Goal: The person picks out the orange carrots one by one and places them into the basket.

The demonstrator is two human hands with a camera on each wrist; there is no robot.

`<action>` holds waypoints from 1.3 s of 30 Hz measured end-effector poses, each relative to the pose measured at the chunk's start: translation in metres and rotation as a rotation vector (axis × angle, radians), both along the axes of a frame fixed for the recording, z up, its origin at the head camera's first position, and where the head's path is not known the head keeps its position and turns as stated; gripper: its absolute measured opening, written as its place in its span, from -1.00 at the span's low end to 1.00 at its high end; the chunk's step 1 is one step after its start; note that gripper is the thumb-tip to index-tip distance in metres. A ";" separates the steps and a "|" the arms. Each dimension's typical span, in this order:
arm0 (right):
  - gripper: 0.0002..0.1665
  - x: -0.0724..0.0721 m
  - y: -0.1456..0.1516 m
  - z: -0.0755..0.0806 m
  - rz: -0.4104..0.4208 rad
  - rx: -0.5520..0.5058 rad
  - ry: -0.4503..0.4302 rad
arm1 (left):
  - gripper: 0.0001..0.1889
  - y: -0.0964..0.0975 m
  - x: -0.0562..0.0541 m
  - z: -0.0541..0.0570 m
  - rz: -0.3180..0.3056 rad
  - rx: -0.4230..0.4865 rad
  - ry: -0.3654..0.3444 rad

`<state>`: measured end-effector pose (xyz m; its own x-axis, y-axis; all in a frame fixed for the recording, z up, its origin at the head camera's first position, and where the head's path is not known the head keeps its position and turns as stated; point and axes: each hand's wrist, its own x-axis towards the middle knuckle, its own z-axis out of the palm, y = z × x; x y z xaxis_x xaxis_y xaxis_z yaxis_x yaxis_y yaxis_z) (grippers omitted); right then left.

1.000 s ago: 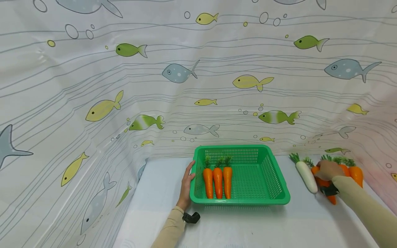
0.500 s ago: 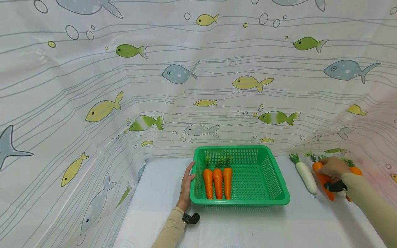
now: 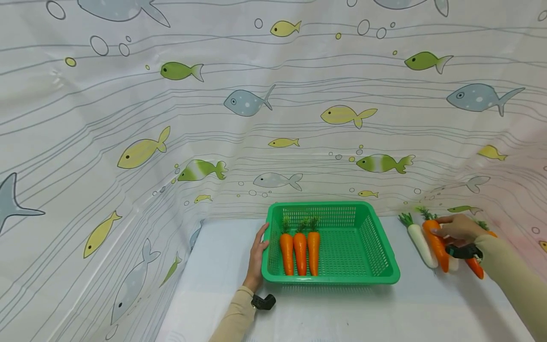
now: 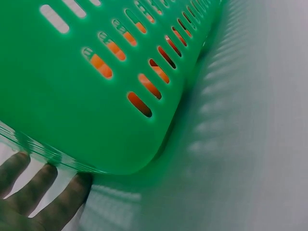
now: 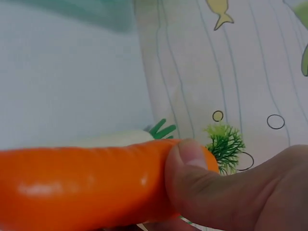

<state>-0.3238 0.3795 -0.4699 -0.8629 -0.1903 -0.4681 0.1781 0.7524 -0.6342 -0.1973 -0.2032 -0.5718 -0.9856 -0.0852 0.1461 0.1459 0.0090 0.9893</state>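
My right hand (image 3: 461,230) pinches an orange carrot (image 3: 437,242) near its leafy top, at the right side of the table. In the right wrist view the thumb lies across the carrot (image 5: 86,187), close to its green leaves (image 5: 227,148). Just left of it lies a white radish (image 3: 422,244) with green stalks. At the left end of a green basket (image 3: 329,279), my left hand (image 3: 256,259) rests against the outer wall, its fingers (image 4: 65,199) stretched along it in the left wrist view. Three carrots (image 3: 301,254) lie side by side in the basket's left part.
Another carrot (image 3: 475,268) and a second white piece (image 3: 453,264) show partly under my right wrist, with more orange (image 3: 492,233) behind the hand. A fish-printed sheet (image 3: 299,156) rises behind the white table (image 3: 316,316) and along both sides.
The right hand has drawn one carrot out from the pile and brought it leftward, beside the white radish. The left hand and the basket have stayed in place.
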 end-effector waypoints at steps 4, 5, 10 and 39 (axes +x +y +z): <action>0.05 0.000 -0.002 -0.002 0.017 -0.096 -0.046 | -0.38 0.000 0.000 0.000 -0.002 -0.002 0.019; 0.04 -0.001 -0.003 -0.003 0.021 -0.120 -0.057 | -0.38 0.000 0.000 0.000 -0.003 -0.001 0.019; -0.03 -0.001 -0.009 -0.004 0.040 -0.192 -0.081 | -0.38 0.000 0.001 0.000 -0.004 0.001 0.014; 0.00 -0.010 -0.065 0.012 0.045 -0.466 -0.183 | -0.40 -0.001 0.000 -0.001 0.005 -0.009 0.009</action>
